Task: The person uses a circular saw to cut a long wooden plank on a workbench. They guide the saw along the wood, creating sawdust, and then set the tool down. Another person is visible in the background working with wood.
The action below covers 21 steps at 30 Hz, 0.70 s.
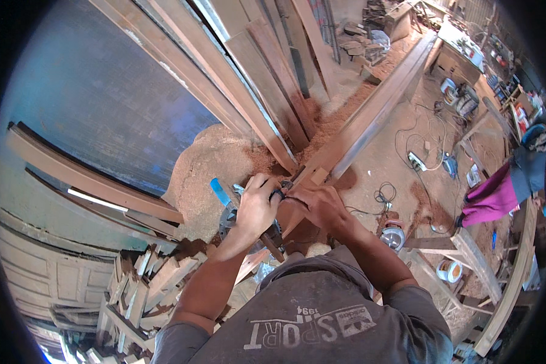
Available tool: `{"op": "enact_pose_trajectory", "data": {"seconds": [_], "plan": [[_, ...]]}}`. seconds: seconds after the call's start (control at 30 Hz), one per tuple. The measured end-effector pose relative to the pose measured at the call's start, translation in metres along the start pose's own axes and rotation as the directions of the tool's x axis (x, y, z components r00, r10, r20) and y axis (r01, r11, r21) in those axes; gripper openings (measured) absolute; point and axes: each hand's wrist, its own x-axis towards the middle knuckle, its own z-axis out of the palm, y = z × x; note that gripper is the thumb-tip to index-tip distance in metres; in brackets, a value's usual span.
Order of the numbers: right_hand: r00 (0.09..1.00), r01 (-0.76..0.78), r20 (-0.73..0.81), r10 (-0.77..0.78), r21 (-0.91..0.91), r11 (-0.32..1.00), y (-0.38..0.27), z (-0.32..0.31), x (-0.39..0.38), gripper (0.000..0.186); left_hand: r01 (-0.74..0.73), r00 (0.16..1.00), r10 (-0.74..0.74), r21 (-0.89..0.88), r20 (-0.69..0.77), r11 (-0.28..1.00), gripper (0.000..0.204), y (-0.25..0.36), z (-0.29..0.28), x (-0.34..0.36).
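Observation:
Above the near end of a long wooden beam (pixel 370 124), my two hands are close together. My left hand (pixel 258 203) is closed, its fingers bent round a small dark object (pixel 278 194) whose kind I cannot make out. Next to it, my right hand (pixel 315 206) is closed too, its fingertips close to the same dark piece; what they grip is hidden. A small pale wood block (pixel 319 176) rests on the beam just beyond my right hand. By my left wrist there is a dark round machine part (pixel 227 219), with a bright blue piece (pixel 219 192) above it.
Tall planks (pixel 224 79) lean ahead of me, beside a large blue panel (pixel 109 91). Wood offcuts (pixel 142 291) are piled at the lower left. On the right lie cords, a power strip (pixel 416 161), a white bucket (pixel 449 270) and a magenta cloth (pixel 488 199). Sawdust covers the floor.

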Motion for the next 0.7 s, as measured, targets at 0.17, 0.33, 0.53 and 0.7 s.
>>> {"op": "enact_pose_trajectory", "data": {"seconds": [0.17,0.33,0.53,0.7], "plan": [[0.958,-0.243,-0.064,0.28,0.339,0.909,0.002,0.027,0.0,0.02,0.097,0.995,-0.099,-0.078,-0.023,0.992,0.014,0.0,0.003,-0.002],[0.828,-0.302,-0.043,0.56,0.807,0.508,0.002,0.064,-0.007,0.025,0.061,0.996,-0.067,-0.103,-0.052,0.993,0.014,-0.005,0.003,-0.005],[0.683,-0.289,-0.203,0.702,0.807,0.515,-0.01,0.092,-0.013,0.023,0.022,0.996,-0.031,-0.102,-0.085,0.995,0.014,-0.01,0.003,-0.006],[0.718,-0.263,-0.359,0.597,0.654,0.709,-0.021,0.097,-0.014,0.018,0.032,0.996,-0.04,-0.103,-0.084,0.994,0.013,-0.01,0.003,-0.008]]}}
